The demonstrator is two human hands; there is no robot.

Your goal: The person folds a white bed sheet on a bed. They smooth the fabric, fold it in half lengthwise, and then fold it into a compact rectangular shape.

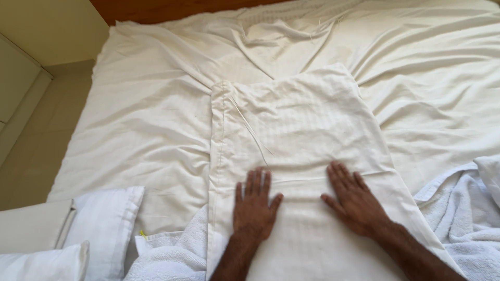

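A white striped pillowcase (pixel 291 125) lies flat on a bed covered by a wrinkled white sheet (pixel 146 114). My left hand (pixel 253 205) rests palm down on the near part of the pillowcase, fingers spread. To its right, my right hand (pixel 354 200) presses flat on the same pillowcase, fingers apart and pointing away from me. Neither hand grips anything.
Two white pillows (pixel 101 218) sit at the near left edge of the bed. White towels lie at the near left (pixel 172 255) and at the right (pixel 463 213). A wooden headboard (pixel 156 8) runs along the far side, with beige floor (pixel 36 151) on the left.
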